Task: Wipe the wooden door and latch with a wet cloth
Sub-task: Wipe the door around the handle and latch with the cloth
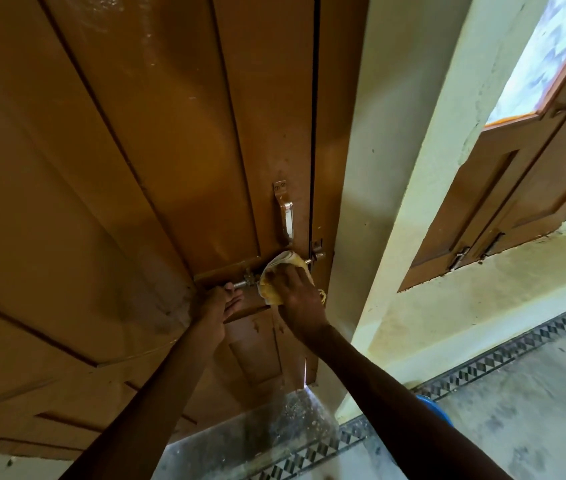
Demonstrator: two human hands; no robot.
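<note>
While the left hand (217,303) is closed around the end of the latch (250,279), the right hand (297,294) presses a cloth (283,271) onto the middle of it, fingers bent over the cloth. The cloth is yellow and scrunched up, and it hides part of the shiny metal bar. The latch sits low on the wooden door (136,168), by the edge next to the pale wall (395,168). The door is brown and glossy, with long grooves. A silver handle (285,211) is fixed just above the latch.
</note>
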